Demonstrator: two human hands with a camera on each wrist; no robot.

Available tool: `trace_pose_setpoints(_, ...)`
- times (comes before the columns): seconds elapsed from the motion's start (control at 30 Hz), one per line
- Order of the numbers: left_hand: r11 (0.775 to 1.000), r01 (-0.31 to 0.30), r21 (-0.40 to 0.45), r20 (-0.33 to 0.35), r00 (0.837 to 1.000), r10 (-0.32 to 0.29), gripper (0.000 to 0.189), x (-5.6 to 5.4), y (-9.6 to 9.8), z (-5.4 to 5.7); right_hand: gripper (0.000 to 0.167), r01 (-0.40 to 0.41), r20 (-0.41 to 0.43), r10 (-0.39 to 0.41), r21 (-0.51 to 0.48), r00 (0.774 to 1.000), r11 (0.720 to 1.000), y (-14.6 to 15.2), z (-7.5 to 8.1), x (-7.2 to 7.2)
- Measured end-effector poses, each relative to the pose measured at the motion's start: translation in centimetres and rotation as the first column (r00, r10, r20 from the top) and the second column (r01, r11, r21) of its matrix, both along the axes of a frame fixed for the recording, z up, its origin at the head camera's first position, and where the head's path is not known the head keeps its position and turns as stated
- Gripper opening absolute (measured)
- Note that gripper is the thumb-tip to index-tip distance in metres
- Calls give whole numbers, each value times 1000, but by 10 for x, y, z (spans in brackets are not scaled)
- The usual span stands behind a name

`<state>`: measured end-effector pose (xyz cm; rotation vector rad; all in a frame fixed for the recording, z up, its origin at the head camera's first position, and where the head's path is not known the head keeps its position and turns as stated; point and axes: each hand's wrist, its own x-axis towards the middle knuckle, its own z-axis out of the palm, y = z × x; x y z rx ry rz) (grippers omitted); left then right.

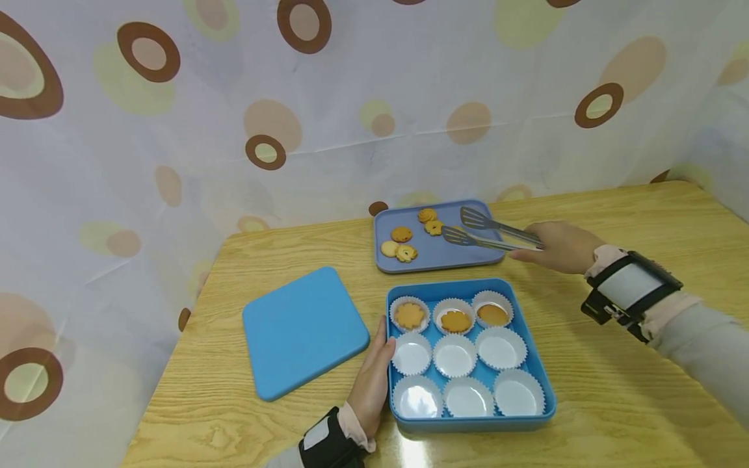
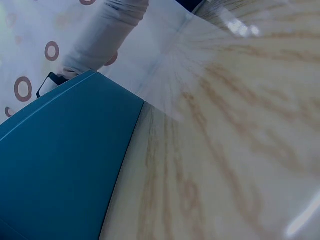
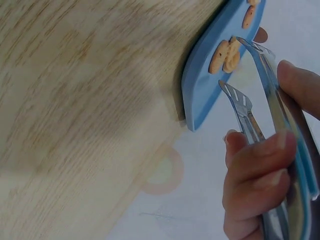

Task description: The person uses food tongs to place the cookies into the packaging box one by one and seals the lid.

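The right hand [image 1: 558, 247] has its fingers curled round a pair of metal tongs [image 1: 497, 225]; the two slotted heads stand apart, reaching leftward from that hand over the blue-grey tray [image 1: 445, 259]. On the tray, to the left of the right hand, at least five cookies [image 1: 401, 234] show: a swirled one and a flower-shaped one together near the tongs' heads, and farther from the hand a darker round one, a pale round one and another flower-shaped one, grouped close. Whether either head touches a cookie cannot be told. The left hand [image 1: 372, 380] lies with its fingers fairly straight against the left side of a blue box [image 1: 476, 426], which sits just to that hand's right, nearer the person than the tray. Nine fluted white paper cups [image 1: 455, 356] fill the box in three rows of three. The row farthest from the person holds one cookie per cup: a pale flower-shaped one nearest the left hand, a browner flower-shaped one in the middle and a round brown one beyond; the other six cups show bare white bottoms. Left of the left hand, a flat blue lid [image 1: 307, 333] lies askew on the wooden bench [image 1: 193, 403].
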<state>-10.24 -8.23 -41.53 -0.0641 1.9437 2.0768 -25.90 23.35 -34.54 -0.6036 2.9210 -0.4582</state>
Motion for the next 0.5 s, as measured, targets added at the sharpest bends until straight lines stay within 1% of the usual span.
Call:
trace_pose_setpoints(0.13, 1000, -1, 1, -4, 1000, 1, 61, 0, 1, 0, 53, 17, 11, -18, 10, 1000, 1000, -1, -2, -2)
trace_pose_setpoints(0.33, 1000, -4, -7, 1, 1000, 4, 61, 0, 1, 1, 46, 25, 28, -24, -6, 999, 1000, 0, -7, -3)
trace_pose_setpoints(0.5, 1000, -6, -8, 5, 1000, 6, 61, 0, 1, 1, 49, 16, 31, -15, -19, 999, 1000, -1, -10, -4)
